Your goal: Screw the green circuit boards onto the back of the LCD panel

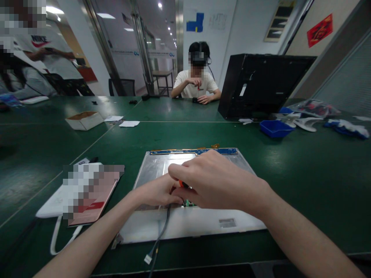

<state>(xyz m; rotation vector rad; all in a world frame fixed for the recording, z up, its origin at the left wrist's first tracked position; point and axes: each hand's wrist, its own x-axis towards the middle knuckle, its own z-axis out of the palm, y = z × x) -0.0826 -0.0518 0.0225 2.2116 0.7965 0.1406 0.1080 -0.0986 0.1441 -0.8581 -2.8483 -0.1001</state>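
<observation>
The likeliest trouble, as I judge it, is a slip of the orange-and-black tool [182, 183], which the right hand [216, 179] holds in a closed, curled grip over the middle of the panel [199, 222]; its tip is hidden behind the fingers, so an off-centre push could skid it into the small green circuit board [189, 203] or into the left hand [158, 190], whose fingers are bunched close beside it; whether those fingers pinch anything I cannot tell; the dark cable [165, 227] comes out from beneath them and trails over the near edge, so a forearm brushing it could tug its hidden end, and its white plug [148, 258] hangs free to snag; pressing hard on one spot might also flex the panel, which seems thin, or make it slide on the smooth green table [307, 185]; the panel itself lies flat on that table, straight in front of the person, its far part a dull silvery metal sheet with some shine, its near part a milky white strip with a small greyish rectangle [227, 223] towards the right, and along its far edge runs a narrow blue circuit strip [165, 152].
</observation>
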